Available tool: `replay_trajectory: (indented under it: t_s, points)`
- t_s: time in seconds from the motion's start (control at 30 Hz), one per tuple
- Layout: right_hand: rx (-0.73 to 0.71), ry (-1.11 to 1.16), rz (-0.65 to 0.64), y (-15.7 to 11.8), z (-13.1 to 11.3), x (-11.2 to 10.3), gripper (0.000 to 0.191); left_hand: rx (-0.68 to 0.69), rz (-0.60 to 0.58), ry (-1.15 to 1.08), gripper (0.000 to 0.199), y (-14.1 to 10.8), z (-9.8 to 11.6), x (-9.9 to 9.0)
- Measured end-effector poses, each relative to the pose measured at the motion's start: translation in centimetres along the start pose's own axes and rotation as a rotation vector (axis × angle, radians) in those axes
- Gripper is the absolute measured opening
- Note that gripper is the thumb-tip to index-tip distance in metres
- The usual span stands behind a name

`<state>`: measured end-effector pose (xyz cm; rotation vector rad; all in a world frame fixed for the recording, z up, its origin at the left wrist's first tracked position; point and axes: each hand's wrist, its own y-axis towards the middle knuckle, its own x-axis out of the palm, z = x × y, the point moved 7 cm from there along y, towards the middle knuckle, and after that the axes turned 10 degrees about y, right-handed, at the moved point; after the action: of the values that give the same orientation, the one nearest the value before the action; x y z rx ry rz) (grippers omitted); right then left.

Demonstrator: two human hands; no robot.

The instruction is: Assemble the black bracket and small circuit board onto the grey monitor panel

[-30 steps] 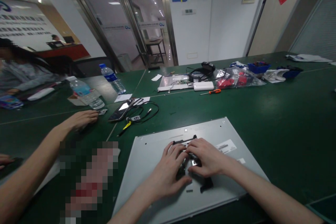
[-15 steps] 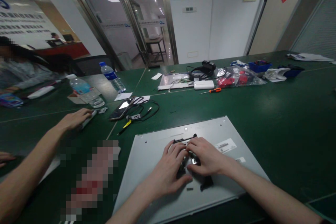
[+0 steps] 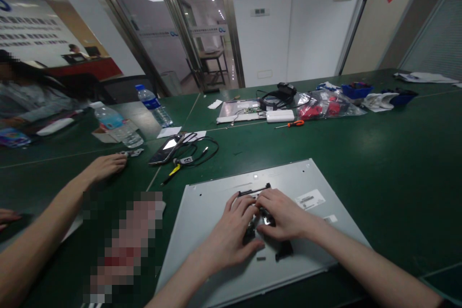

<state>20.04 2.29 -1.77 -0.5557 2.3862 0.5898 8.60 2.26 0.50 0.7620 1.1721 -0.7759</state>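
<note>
A flat grey metal panel (image 3: 212,207), like the back of a display screen, lies in front of me on the green table. At its middle sits a dark part (image 3: 267,217) with shiny metal bits, mostly covered by my hands. My left hand (image 3: 236,231) has bent fingers gripping its left side, the thumb resting lower on the panel. From the right, my right hand (image 3: 283,214) closes its fingers on the same part. A black strip (image 3: 257,190) shows behind the fingertips, and a black piece (image 3: 284,250) below my right hand.
Another person's hand (image 3: 106,167) reaches in at left, near a small metallic piece (image 3: 135,152). A phone (image 3: 166,149), black cable (image 3: 202,158) and water bottles (image 3: 153,104) lie or stand beyond. An orange screwdriver (image 3: 295,123) and plastic bag (image 3: 328,106) are farther back.
My two hands and the panel have hardly moved. The other person's hand at left has shifted, and the pale object under it no longer shows.
</note>
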Motion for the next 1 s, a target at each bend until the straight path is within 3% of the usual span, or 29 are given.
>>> replay_trajectory:
  t_s: [1.0]
  points:
    - [-0.002,0.072,0.046,-0.01,-0.67,-0.68,0.024,0.012,-0.017,-0.006,0.05,0.03,0.05,0.14]
